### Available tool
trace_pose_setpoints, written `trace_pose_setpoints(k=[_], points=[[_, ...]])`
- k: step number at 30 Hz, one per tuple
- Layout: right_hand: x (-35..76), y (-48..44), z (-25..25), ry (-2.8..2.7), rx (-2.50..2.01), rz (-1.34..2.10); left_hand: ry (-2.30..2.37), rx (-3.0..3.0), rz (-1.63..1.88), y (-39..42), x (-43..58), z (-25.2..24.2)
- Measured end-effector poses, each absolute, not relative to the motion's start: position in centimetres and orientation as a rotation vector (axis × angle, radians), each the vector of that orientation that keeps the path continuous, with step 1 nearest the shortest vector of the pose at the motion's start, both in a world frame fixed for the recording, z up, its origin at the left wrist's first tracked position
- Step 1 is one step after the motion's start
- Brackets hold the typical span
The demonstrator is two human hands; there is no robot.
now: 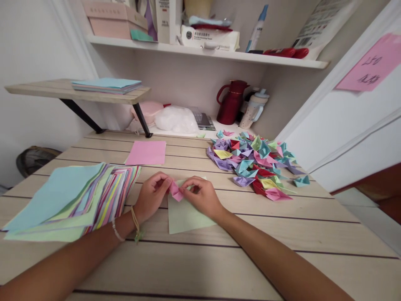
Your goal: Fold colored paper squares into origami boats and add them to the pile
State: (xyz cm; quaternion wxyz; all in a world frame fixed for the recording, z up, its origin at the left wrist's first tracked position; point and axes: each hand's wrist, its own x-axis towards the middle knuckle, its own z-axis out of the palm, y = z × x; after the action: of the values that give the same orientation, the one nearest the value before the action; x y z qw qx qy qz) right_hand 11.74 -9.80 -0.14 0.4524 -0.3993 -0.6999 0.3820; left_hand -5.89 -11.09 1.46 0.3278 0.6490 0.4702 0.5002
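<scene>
A small folded piece of pink paper is pinched between my two hands. Its left side is gripped by my left hand, thumb and fingers pressed together. My right hand has closed its fingertips on the right edge. Beneath the hands, a pale green square sheet lies flat on the table, partly covered by my right hand. Bracelets circle my left wrist. Left of my hands spreads a fanned stack of coloured paper, light blue on top. Farther back lies a pink square pad.
Many folded paper boats are heaped on the slatted table at right. A raised wooden stand holds more paper at back left. Against the rear wall stand a red jug and a tumbler, below a loaded shelf.
</scene>
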Motion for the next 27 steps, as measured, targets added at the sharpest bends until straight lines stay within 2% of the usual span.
trace_pose_setpoints(k=[5, 9, 13, 18, 27], points=[[12.1, -9.1, -0.9, -1.472, -1.009, 1.177, 1.017, 1.462, 1.158, -10.4, -5.9, 1.0], [12.2, -9.0, -1.0, -1.448, -0.977, 1.196, 0.952, 1.462, 1.036, -10.2, -5.9, 0.6], [12.0, -9.1, -0.6, -1.542, -0.966, 1.156, 1.003, 1.542, 1.037, -10.4, -6.1, 0.5], [11.7, -9.5, -0.4, -1.546, -0.971, 1.297, 1.145, 1.527, 1.144, -10.4, -6.1, 0.6], [11.6, -9.9, -0.6, -1.692, -0.986, 1.051, 1.025, 1.423, 1.127, -10.3, -6.2, 0.4]])
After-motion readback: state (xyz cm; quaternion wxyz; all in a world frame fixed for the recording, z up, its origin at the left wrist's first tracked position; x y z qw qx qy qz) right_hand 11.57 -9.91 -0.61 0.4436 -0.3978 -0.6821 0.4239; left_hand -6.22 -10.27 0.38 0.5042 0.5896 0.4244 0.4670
